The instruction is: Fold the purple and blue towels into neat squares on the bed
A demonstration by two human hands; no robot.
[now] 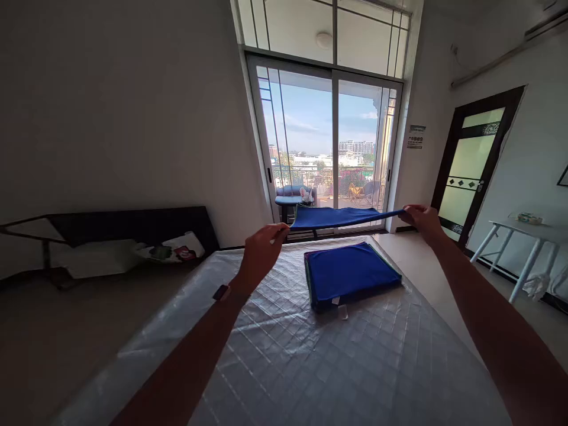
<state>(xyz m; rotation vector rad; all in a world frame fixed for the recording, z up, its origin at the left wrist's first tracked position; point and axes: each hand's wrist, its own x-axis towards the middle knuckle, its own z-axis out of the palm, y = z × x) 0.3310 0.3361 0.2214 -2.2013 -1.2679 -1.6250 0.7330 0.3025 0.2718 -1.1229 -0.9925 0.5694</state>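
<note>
A blue cloth (pixel 341 218) is stretched out level in the air between my two hands. My left hand (pixel 265 245) pinches its near left corner, and my right hand (pixel 421 218) pinches the corner at the right. Below and slightly nearer, a stack of blue cloths (pixel 355 269) lies on a plastic-covered mattress (pixel 284 361). The stack has dark green edging, and small white tags stick out at its front. The held cloth is apart from the stack. On my left wrist is a dark-faced band.
Beyond the mattress stands a sliding glass door (pixel 332 142) onto a balcony with seating. At the left, a dark headboard-like panel (pixel 133 225) leans near the wall, with bags by it. A white stool (pixel 528 231) and a dark-framed door (pixel 474 165) are at the right.
</note>
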